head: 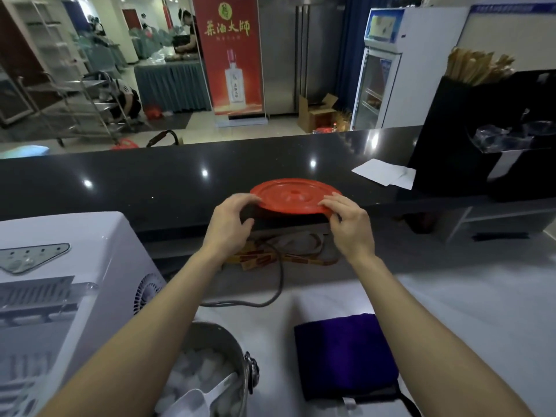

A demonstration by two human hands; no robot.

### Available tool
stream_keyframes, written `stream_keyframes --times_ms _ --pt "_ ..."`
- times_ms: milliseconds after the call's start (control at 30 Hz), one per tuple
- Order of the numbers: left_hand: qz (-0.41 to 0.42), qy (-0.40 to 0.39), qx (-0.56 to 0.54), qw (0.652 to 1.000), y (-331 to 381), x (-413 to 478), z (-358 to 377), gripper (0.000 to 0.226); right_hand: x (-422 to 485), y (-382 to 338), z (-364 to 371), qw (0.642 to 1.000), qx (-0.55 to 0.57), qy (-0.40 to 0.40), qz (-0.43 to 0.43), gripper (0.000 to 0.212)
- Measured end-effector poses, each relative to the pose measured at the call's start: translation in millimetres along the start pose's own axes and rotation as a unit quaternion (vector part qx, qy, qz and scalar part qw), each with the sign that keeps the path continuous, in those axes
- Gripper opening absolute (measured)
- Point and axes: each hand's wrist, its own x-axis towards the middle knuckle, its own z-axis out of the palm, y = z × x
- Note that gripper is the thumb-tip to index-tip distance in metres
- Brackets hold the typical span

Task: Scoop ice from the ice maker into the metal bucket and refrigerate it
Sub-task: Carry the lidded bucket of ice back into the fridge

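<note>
A round red lid (293,195) lies on the near edge of the dark raised counter (150,182). My left hand (230,221) curls its fingers at the lid's left rim. My right hand (349,221) pinches the right rim. Below, at the bottom of the view, the metal bucket (240,350) holds ice cubes (201,371) and a clear plastic scoop (195,400). The white ice maker (60,281) stands at the left, beside the bucket.
A folded purple cloth (346,353) lies right of the bucket on the white worktop. A grey cable (279,284) runs behind it. A black box (481,130) with wooden sticks and white paper (382,173) sit on the counter's right. Fridges stand across the room.
</note>
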Motion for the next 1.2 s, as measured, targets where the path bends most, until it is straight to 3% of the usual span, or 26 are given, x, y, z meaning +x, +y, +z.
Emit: stream_keyframes --times_ms 100,200,367,633,767,867,967,1200 --pt "-0.013 0.046 -0.07 0.996 -2 -7 -18 0.062 1 -17 -10 0.997 0.049 0.059 -0.02 0.018" --pt "-0.025 0.066 -0.105 0.992 -1 -15 -38 0.061 0 -44 -21 0.988 0.129 0.082 0.024 0.017" --pt "-0.016 0.094 -0.151 0.984 6 -47 -74 0.056 -14 -111 -40 0.939 0.334 0.046 0.067 0.008" --pt "0.013 0.112 -0.239 0.965 22 -128 -133 0.05 -83 -196 -53 0.879 0.441 0.026 0.18 0.022" --pt "-0.013 0.11 -0.224 0.968 16 -171 -157 0.05 -128 -226 -51 0.877 0.433 0.029 0.207 0.039" --pt "-0.037 0.094 -0.23 0.968 13 -196 -165 0.049 -157 -238 -48 0.909 0.353 0.046 0.216 0.062" --pt "-0.078 0.077 -0.2 0.974 12 -217 -169 0.048 -178 -243 -46 0.944 0.249 0.027 0.214 0.064" --pt "-0.163 0.063 -0.144 0.974 8 -262 -158 0.046 -210 -239 -40 0.963 0.131 -0.054 0.228 0.071"
